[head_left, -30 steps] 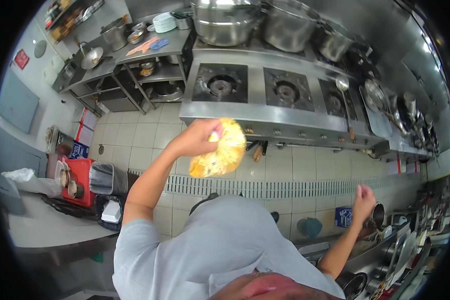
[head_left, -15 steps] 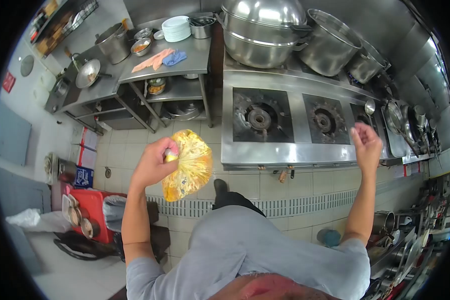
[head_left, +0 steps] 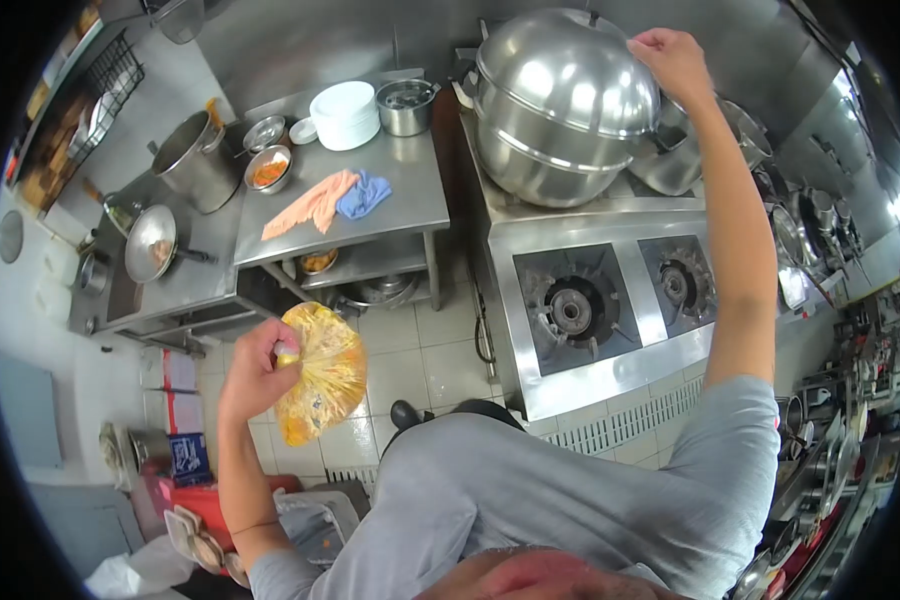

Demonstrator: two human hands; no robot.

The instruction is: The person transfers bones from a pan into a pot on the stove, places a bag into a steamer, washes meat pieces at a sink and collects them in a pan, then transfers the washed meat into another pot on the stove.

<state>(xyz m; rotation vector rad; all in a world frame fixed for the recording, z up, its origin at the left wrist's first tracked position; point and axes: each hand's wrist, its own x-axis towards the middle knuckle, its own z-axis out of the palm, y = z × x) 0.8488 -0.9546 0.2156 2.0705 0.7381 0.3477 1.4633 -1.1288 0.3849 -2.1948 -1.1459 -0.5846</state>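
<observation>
My left hand [head_left: 257, 368] grips the gathered neck of a clear plastic bag [head_left: 322, 375] filled with something yellow-orange. The bag hangs above the tiled floor, left of my body. My right arm is stretched forward over the stove, and my right hand [head_left: 673, 62] is at the upper right side of the large domed steel lid [head_left: 560, 70]. Its fingers are bent and close together; whether they touch the lid or pinch something is unclear. The lid sits on a big steel steamer pot [head_left: 545, 165] at the back of the stove.
A steel stove [head_left: 560, 395] with burners stands ahead on the right. On the steel table [head_left: 400, 205] are stacked white plates [head_left: 345, 115], cloths [head_left: 315, 205], bowls and pots. A wok [head_left: 152, 245] lies farther left. Below on the left is a red container [head_left: 205, 505].
My right hand has risen and reached forward to beside the domed lid. The bag, still in my left hand, appears farther left and lower. My view has shifted toward the table and steamer.
</observation>
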